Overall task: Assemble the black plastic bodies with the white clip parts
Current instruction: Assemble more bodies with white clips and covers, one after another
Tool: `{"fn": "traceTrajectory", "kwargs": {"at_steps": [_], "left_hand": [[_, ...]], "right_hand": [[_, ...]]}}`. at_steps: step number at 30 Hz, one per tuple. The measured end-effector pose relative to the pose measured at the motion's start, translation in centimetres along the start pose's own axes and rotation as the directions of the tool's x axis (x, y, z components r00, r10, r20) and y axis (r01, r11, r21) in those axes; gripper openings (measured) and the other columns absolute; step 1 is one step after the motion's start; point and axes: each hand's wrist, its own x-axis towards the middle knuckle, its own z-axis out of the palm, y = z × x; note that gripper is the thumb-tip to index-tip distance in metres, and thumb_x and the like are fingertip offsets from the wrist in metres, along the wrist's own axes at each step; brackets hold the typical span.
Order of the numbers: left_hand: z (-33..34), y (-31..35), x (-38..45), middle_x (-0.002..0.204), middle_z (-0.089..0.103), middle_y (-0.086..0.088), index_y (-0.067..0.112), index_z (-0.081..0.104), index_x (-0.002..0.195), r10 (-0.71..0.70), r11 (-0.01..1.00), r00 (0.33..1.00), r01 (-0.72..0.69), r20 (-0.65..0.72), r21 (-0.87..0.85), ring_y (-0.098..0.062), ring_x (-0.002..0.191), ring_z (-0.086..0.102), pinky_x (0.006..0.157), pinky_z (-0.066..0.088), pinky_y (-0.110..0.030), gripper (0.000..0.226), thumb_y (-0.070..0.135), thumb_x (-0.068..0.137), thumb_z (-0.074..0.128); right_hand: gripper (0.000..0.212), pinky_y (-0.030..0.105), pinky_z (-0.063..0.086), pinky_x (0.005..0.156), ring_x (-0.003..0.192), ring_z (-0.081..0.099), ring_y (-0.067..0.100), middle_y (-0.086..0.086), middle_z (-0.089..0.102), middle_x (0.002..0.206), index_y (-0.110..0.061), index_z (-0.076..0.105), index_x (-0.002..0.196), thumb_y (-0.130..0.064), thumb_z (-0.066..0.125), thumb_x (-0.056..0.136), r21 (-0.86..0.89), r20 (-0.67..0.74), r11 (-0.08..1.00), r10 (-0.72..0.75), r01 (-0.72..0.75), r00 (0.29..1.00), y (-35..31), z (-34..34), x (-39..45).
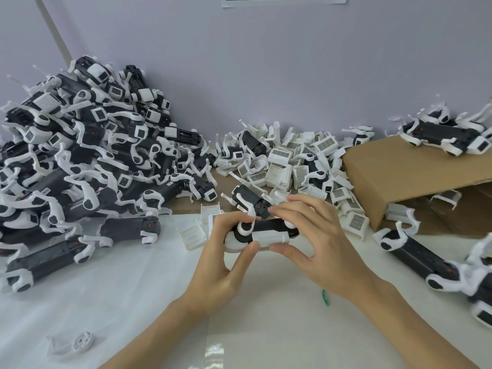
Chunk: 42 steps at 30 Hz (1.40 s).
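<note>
A black plastic body (269, 227) with white ends sits between both hands above the white table. A white clip part (270, 237) lies along its near side. My left hand (226, 265) grips the body's left end, thumb on the white lower edge. My right hand (316, 241) holds the right end, thumb under the clip and fingers curled over the top. Another black body (253, 199) lies just behind my hands. Loose white clip parts (282, 161) are heaped at the back centre.
A big pile of black-and-white units (80, 155) fills the left. A cardboard box (404, 177) stands at the right with units on it. More units (415, 257) lie at the right edge. A lone white clip (190, 234) and a white round piece (80, 342) rest on the table.
</note>
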Motion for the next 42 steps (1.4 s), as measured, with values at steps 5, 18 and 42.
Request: {"fn": "traceTrajectory", "kwargs": {"at_steps": [5,18,42], "left_hand": [[-0.2,-0.2,0.0,0.12,0.059,0.013,0.03,0.052,0.131,-0.037,0.999,0.999,0.037,0.006,-0.021,-0.023,0.117,0.06,0.101,0.044,-0.023,0.031,0.025,0.103,0.065],[0.0,-0.8,0.3,0.115,0.062,0.005,0.029,0.058,0.123,-0.089,0.991,0.996,0.088,-0.007,-0.105,-0.026,0.112,0.06,0.098,0.046,-0.027,0.029,0.016,0.099,0.068],[-0.5,-0.6,0.5,0.111,0.07,0.002,0.029,0.057,0.131,-0.273,0.96,0.962,0.274,0.028,-0.05,-0.026,0.093,0.066,0.071,0.054,-0.021,0.034,0.043,0.101,0.063]], "right_hand": [[0.042,0.036,0.038,0.105,0.122,0.055,0.021,-0.006,0.065,0.116,-0.013,0.07,0.118,-0.05,0.064,0.097,-0.033,0.002,0.999,0.014,-0.014,1.0,-0.8,0.2,0.1],[0.045,0.037,0.037,0.102,0.12,0.053,0.02,-0.007,0.063,0.116,-0.014,0.068,0.119,-0.053,0.056,0.099,0.032,0.114,0.995,0.087,-0.091,0.99,-1.5,0.1,0.2],[0.024,0.02,0.033,0.1,0.111,0.051,0.003,-0.02,0.063,0.1,-0.036,0.067,0.121,-0.042,0.065,0.098,0.339,0.261,0.847,0.333,-0.409,0.906,-2.3,0.3,-0.2]]}}
